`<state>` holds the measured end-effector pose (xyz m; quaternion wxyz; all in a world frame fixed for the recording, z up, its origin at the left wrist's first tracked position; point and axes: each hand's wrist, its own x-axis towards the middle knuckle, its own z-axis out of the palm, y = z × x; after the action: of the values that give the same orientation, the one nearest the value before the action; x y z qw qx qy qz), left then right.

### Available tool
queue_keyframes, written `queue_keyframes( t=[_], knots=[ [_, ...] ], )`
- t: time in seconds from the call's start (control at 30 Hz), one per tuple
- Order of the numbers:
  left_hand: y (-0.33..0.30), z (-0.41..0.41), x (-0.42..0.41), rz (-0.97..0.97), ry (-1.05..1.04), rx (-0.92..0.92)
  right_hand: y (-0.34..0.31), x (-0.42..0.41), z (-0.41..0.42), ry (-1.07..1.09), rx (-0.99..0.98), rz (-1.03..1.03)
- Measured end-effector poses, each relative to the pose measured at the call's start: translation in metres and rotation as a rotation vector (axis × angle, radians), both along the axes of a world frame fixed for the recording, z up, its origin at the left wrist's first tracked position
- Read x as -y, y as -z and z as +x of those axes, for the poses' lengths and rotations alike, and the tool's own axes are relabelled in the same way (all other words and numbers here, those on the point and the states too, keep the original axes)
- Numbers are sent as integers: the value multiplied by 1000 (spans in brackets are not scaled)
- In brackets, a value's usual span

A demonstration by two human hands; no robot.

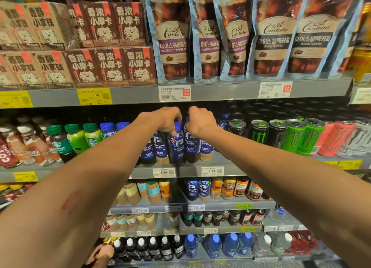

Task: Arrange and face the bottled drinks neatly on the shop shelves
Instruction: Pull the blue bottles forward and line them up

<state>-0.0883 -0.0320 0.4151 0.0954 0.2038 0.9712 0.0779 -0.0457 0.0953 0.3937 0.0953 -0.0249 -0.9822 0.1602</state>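
Our left hand (167, 119) has its fingers (172, 131) curled down over the blue cap and neck of a luckin coffee bottle (176, 145), gripping it from above. Our right hand (200, 120) is curled over the top of the neighbouring bottle (190, 145) just to the right, holding it at the cap; its fingertips are hidden behind the knuckles. Both bottles stand upright, touching side by side, in a row of blue-labelled luckin bottles (160, 149) at the front of the middle shelf (192, 170), above two 6.59 price tags (211, 171).

Left of that row stand blue-capped bottles (108, 130), then green Starbucks bottles (77, 139). To the right are Monster cans (260, 133) in black, green and pink. The shelf above carries Cantata coffee pouches (273, 33) and brown drink cartons (112, 67). Lower shelves hold more bottled coffees (200, 188). At the bottom left, near the floor, another person's hand (105, 252) touches dark white-capped bottles (140, 247).
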Motion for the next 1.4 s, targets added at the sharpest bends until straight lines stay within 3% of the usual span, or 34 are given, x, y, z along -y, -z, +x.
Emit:
queue_keyframes(
  t=[0.3,0.47,0.63,0.73,0.9,1.1,1.3,1.4],
  knots=[
    [7,0,19,-121,-55,-53,6,-7,-9,-23,127,-72],
    [15,-2,37,-125,-32,-97,1,-23,-7,-114,217,-323],
    [-1,7,43,-200,36,-163,6,-42,9,-171,-45,-332],
    [-12,18,43,-187,53,-200,6,-37,29,-261,-80,-414],
    [-28,40,19,-230,65,-87,13,-8,43,-462,130,-488],
    [-18,58,-25,-87,151,12,18,-40,54,-459,130,-451],
    [-10,54,-72,524,165,125,6,-109,55,-301,45,-290],
    [-5,45,-94,360,110,-103,1,-123,48,-180,62,-258]
  ],
)
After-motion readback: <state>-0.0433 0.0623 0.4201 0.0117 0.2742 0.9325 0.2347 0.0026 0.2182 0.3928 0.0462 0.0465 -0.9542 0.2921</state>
